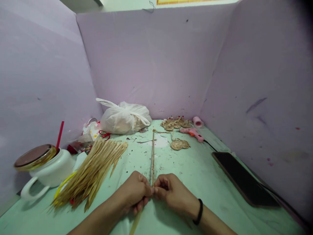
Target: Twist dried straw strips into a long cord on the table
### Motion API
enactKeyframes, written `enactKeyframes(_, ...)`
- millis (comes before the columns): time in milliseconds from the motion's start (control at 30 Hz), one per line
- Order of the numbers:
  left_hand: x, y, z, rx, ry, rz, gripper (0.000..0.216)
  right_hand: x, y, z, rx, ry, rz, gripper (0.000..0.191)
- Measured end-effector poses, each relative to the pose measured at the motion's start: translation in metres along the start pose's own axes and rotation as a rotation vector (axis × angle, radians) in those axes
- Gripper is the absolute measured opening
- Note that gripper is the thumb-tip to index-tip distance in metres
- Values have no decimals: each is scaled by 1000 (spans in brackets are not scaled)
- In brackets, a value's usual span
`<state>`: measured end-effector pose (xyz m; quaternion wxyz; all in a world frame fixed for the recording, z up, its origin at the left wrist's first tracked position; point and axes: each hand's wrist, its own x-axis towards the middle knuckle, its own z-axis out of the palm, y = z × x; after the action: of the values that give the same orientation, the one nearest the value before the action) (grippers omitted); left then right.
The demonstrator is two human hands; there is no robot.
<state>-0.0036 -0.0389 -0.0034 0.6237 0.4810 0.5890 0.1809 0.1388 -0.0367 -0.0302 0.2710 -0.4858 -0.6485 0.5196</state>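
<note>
I see a thin, tan twisted cord (153,153) running straight from its pinched near end toward twelve o'clock, where it bends sharply toward three. A pale flat strip (136,223) trails from near the pinch toward seven o'clock.

You've got a pale green counter (195,176) in front of you, sprinkled with small dark scraps (132,150). Over on your left sits a white cup (55,168), handle toward you, and just beside it a fanned bundle of dry straw (93,173) with a yellow rim (64,184) peeking from under. Farther back, there's a knotted white plastic bag (124,117). Up the middle stretches your thin cord (153,153); right of its far part lies a flat coiled piece (179,144), with more coils (174,123) behind, next to a pink roll (198,122). In front of that, a pink glue gun (192,132), and nearest you on the right, a dark phone (244,179)!
</note>
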Motion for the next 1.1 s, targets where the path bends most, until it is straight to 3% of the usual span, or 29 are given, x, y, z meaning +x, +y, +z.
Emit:
enactKeyframes(100, -1, 1, 3, 40, 58, 39, 17, -6, -4, -1, -268, 89, -59, 11)
enactKeyframes(200, 0, -1, 6, 68, 100, 70, 16, -13, -13, -2, -399, 156, -2, 14)
enactKeyframes(367, 0, -5, 6, 26, 69, 84, 17, -24, -22, 3, -436, 116, 66, 14)
enactKeyframes(533, -2, -1, 8, -66, 79, 103, 15, -29, -19, 15, -432, 118, -59, 18)
enactKeyframes(667, -2, 3, 6, -81, 100, 131, 7, -25, -21, 5, -376, 68, 4, 15)
enactKeyframes(833, -5, 6, 4, -85, 14, 99, 5, -13, -27, -16, -58, 187, 87, 30)
enactKeyframes(967, -5, 6, 4, -86, -7, 122, 6, -9, -24, -8, 273, -72, 296, 17)
enactKeyframes(1100, 0, -1, 1, 3, -27, 170, 7, -6, -14, 2, 200, 2, 247, 11)
